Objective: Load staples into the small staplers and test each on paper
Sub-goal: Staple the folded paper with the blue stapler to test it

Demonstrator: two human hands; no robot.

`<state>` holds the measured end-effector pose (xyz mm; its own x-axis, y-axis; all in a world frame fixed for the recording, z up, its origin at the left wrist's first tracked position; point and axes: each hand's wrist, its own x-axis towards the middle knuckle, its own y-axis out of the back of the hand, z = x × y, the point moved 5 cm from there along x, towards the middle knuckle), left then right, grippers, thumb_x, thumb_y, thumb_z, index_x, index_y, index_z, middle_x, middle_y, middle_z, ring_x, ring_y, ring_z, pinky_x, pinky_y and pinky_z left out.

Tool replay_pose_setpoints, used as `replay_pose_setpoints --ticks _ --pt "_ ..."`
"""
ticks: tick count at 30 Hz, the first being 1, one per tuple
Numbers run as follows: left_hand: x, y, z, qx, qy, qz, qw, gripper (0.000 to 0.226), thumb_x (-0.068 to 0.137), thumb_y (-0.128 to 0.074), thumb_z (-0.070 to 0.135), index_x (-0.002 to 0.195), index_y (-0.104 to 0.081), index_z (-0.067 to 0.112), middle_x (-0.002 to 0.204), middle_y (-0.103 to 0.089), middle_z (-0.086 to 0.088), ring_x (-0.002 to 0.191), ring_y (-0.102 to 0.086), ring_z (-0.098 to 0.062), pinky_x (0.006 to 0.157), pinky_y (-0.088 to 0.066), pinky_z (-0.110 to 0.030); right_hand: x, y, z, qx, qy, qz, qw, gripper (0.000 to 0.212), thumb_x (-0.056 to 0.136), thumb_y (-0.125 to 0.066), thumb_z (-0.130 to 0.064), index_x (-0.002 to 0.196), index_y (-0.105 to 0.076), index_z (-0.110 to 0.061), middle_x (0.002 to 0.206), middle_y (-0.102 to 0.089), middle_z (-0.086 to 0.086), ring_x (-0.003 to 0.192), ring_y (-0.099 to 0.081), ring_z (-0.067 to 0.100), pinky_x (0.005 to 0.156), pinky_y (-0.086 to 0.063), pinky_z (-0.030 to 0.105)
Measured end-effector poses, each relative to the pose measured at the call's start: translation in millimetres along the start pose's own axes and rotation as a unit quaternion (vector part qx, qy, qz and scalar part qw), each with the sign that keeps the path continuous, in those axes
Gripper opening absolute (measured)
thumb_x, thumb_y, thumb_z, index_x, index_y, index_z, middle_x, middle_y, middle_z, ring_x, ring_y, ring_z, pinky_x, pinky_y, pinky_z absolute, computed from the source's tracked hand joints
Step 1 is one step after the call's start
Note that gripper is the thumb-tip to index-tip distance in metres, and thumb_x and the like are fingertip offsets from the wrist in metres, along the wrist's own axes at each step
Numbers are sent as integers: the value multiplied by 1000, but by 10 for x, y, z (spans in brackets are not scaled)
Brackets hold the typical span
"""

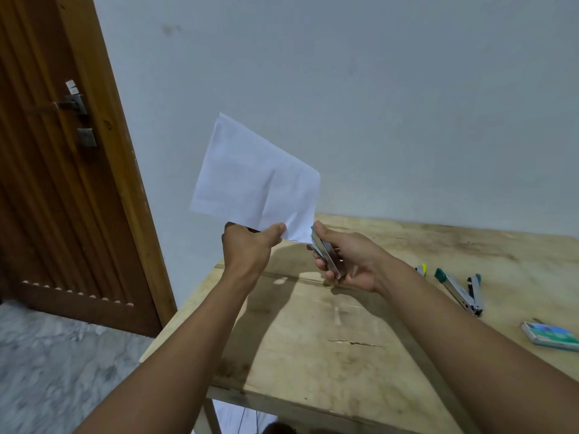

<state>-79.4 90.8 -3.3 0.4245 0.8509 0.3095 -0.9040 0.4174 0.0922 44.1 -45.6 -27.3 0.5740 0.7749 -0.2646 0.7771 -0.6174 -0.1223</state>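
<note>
- Right hand [347,261] grips a small stapler [327,256], its nose at the paper's lower corner.
- Left hand [250,245], just beside, pinches the folded paper [253,180] by its bottom edge, sheet rising beyond.
- Open staplers [460,289] and a staple box [550,335] lie on the table [313,355], right of the right hand.

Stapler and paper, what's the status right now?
Left hand pinching paper up. Right hand gripping stapler at the paper's corner. Nothing in the way; spare staplers on table.
</note>
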Motion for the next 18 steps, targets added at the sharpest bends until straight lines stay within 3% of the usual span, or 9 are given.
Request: replay_pose_setpoints --ticks 6,10,18 --pt "-79 -28 73 -47 13 -32 998 51 71 -83 15 43 -41 14 31 -43 10 63 -72 -23 61 -47 -26 -45 -18 -40 -23 -3 -10 1000 35 79 -74 -49 88 -59 -19 71 -55 0 59 -53 14 51 -35 25" --pt "-101 -43 115 -85 14 -45 995 64 72 -83 9 34 -33 22 31 -28 12 57 -69 -23 58 -49 -25 -37 -16 -42 -29 -3 -11 1000 29 83 -72 -45 84 -58 -20 69 -55 -3 58 -52 12 50 -33 25" --pt "-92 -49 22 -93 50 -44 993 67 70 -84 13 25 -35 17 32 -36 8 61 -70 -25 68 -50 -33 -11 -34 -90 -71 45 63 995 21 85 -71 -35 83 -59 -18 71 -55 -3 55 -55 10 48 -32 24"
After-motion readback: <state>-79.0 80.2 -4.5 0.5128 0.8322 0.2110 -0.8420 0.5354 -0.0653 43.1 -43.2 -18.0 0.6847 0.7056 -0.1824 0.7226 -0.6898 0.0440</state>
